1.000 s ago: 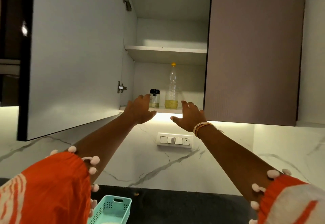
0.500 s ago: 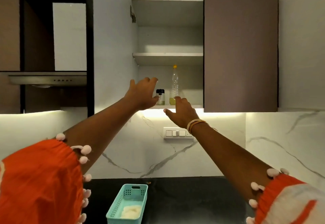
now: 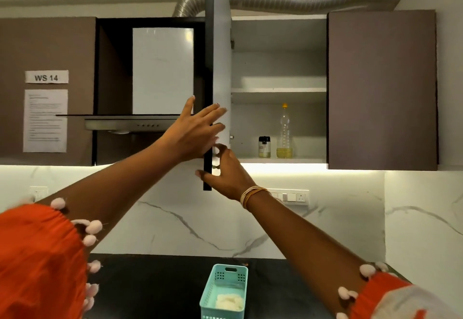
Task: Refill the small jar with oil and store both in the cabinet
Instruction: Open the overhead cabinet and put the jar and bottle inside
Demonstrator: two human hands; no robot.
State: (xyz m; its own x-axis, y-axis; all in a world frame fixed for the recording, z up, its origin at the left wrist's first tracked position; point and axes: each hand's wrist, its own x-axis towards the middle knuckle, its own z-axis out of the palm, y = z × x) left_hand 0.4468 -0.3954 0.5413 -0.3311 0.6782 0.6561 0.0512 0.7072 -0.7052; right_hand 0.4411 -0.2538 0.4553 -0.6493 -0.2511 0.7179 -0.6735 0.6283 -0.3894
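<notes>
Right hand (image 3: 226, 176) pinches the lower edge of the open cabinet door (image 3: 220, 73), thumb one side, fingers the other. Left hand (image 3: 198, 131) lies flat and spread against the door's outer face, holding nothing. Step in hand, likely: swing the door shut. Best done by a steady push with the flat palm, pinching fingers drawn clear before the edge meets the frame. Small jar (image 3: 264, 146) and oil bottle (image 3: 284, 132) stand just beside each other on the lower shelf, right of both hands, inside the cabinet.
</notes>
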